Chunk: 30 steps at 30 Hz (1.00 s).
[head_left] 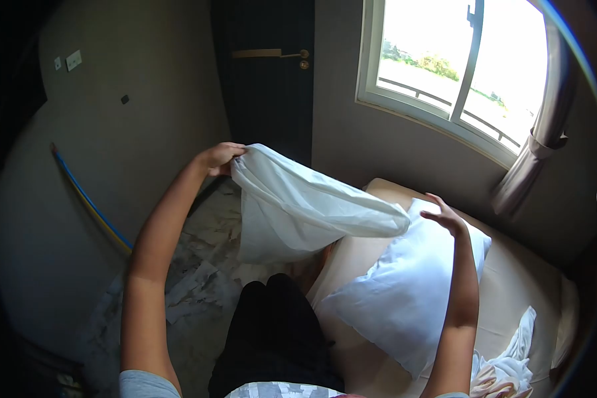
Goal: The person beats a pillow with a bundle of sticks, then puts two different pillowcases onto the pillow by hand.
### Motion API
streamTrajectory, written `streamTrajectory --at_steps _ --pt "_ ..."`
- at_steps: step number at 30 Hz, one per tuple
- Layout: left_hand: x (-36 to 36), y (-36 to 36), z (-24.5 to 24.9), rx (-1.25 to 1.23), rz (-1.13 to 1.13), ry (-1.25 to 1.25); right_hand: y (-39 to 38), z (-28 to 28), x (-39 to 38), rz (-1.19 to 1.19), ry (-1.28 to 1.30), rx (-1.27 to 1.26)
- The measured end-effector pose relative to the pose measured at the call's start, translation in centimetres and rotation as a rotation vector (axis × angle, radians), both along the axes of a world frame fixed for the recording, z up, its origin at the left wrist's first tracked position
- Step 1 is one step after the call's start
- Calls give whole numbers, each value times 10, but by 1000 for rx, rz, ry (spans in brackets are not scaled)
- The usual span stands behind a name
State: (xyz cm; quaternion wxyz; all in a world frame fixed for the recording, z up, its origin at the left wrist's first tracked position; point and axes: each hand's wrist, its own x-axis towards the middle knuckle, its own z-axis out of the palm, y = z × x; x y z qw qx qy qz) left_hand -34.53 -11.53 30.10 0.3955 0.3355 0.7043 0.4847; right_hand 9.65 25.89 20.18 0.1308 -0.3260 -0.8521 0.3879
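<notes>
- I see the left hand pinched on one upper corner of a thin, white, slightly sheer fabric cloth, its fingers closed over the edge.
- The right hand has fingers curved and well parted, with nothing between them; it is over the far end of a plump white fabric pillow, though I can't tell whether it touches.
- The cloth hangs in the air, partly above the pale marbled floor, and crosses the left edge of the cream-coloured mattress near its far left corner.
- Its long axis slopes from the left hand down to the right; the rounded, folded end points towards the right hand, just beside the fingertips but apart.
- I judge it light, limp and hardly fragile, perhaps a little slippery; I'd hold it by hem or corners, since mid-cloth would only bunch.
</notes>
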Motion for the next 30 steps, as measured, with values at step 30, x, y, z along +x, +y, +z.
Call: streamTrajectory --at_steps 30 --pt "69 90 -67 -243 90 614 -89 -38 70 123 417 -594"
